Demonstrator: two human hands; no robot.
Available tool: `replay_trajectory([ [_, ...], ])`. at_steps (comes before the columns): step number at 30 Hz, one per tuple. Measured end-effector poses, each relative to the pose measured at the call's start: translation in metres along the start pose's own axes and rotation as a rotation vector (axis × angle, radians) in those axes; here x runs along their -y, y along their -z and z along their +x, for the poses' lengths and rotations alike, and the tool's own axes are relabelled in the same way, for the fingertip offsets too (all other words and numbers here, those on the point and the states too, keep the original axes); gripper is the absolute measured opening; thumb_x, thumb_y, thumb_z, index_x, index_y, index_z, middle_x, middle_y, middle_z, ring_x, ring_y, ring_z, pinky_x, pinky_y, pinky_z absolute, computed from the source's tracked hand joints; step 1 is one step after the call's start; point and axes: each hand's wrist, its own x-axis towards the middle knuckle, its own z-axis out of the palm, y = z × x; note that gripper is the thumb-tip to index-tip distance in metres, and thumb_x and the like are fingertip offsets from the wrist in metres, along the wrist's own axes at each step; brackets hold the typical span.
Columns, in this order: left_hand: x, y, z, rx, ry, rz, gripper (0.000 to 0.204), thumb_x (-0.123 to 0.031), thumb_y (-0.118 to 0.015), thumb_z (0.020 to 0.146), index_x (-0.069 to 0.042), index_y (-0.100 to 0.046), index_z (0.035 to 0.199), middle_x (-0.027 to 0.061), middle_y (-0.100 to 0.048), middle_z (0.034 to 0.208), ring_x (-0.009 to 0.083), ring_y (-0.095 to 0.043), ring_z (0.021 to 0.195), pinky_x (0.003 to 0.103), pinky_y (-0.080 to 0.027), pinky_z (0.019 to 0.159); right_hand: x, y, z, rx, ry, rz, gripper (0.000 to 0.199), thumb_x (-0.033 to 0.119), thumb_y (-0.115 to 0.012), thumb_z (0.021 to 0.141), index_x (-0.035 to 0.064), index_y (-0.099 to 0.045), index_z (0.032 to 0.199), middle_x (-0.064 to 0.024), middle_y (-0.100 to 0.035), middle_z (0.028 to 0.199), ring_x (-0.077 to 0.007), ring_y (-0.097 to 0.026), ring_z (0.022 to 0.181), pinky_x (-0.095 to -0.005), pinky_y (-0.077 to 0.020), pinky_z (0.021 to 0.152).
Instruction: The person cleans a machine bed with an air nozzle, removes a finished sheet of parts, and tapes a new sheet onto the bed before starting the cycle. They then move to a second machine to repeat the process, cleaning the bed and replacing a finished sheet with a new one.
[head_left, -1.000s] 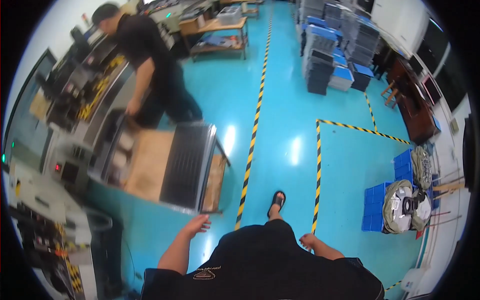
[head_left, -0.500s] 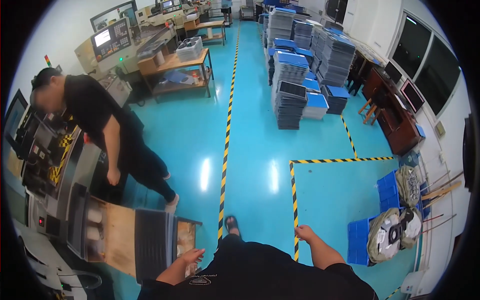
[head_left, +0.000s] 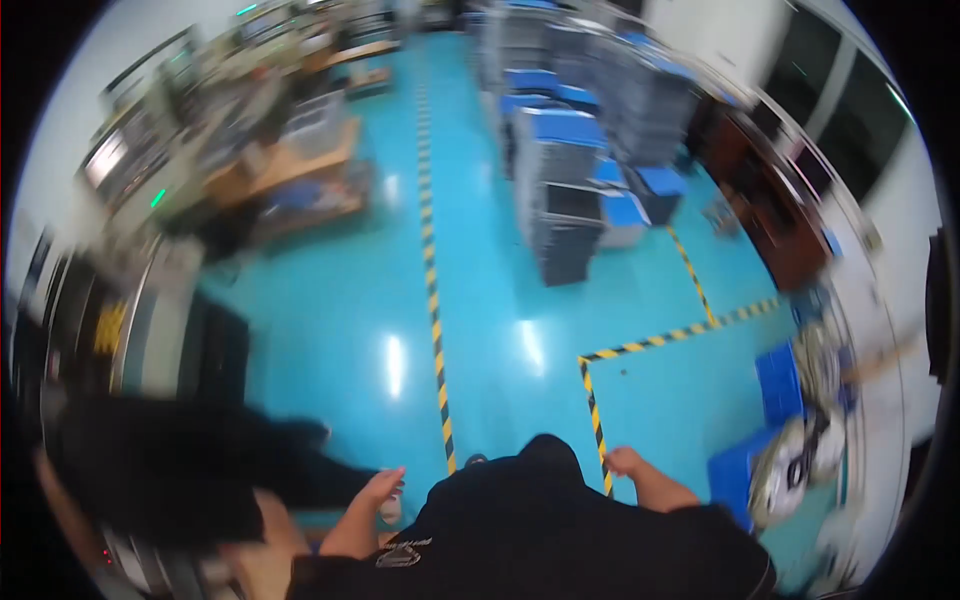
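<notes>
My left hand (head_left: 382,485) hangs low beside my black shirt with its fingers partly stretched and apart, holding nothing. It is nearest to a co-worker in black clothes (head_left: 160,460), whose body is blurred at the lower left. On the other side, my right hand (head_left: 625,461) is held out over the floor near a yellow-and-black tape line (head_left: 595,410). Its fingers are curled in, and I see nothing in them. Neither hand touches an object.
Tall stacks of grey sheets or trays with blue tops (head_left: 565,130) stand ahead, right of the long floor tape (head_left: 432,290). Machines and a wooden bench (head_left: 300,170) line the left. Blue crates (head_left: 735,470) with bags and a brown desk (head_left: 770,205) lie along the right wall.
I have moved forward, so the stacks look nearer. The co-worker has slipped down to the lower left, and the wooden cart there is mostly out of sight. Both hands are still without objects.
</notes>
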Motion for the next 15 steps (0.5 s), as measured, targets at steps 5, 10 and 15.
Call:
replay_trajectory([
  [5,-0.188,0.065,0.027,-0.098,-0.298,0.114,0.061,-0.054,-0.051,0.097,-0.005,-0.054,0.132,0.0138,-0.063,0.122,0.0251,-0.063,0.104,0.039,-0.051,0.082,0.070,0.021,0.080,0.108,-0.005,-0.055,0.059,0.051,-0.049,0.091,-0.0004,-0.067,0.068,-0.0188,-0.066,0.066,-0.0329,-0.068,0.062,-0.0472,-0.0553,0.066],
  [10,-0.260,0.104,0.087,0.171,-0.310,0.844,0.052,-0.045,-0.048,0.099,-0.001,-0.060,0.123,0.0160,-0.065,0.116,0.0268,-0.063,0.105,0.038,-0.049,0.088,0.137,0.093,0.177,0.149,-0.181,0.015,0.056,0.053,-0.055,0.093,0.0002,-0.065,0.077,-0.0110,-0.060,0.065,-0.0262,-0.061,0.054,-0.0392,-0.0548,0.057],
  [15,-0.313,0.114,0.165,0.180,-0.279,0.559,0.045,-0.041,-0.047,0.099,-0.002,-0.063,0.116,0.0198,-0.066,0.107,0.0334,-0.062,0.102,0.044,-0.048,0.090,0.235,0.229,0.267,0.093,-0.063,-0.160,0.055,0.051,-0.059,0.088,-0.0028,-0.070,0.083,-0.0176,-0.069,0.077,-0.0301,-0.068,0.063,-0.0464,-0.0563,0.059],
])
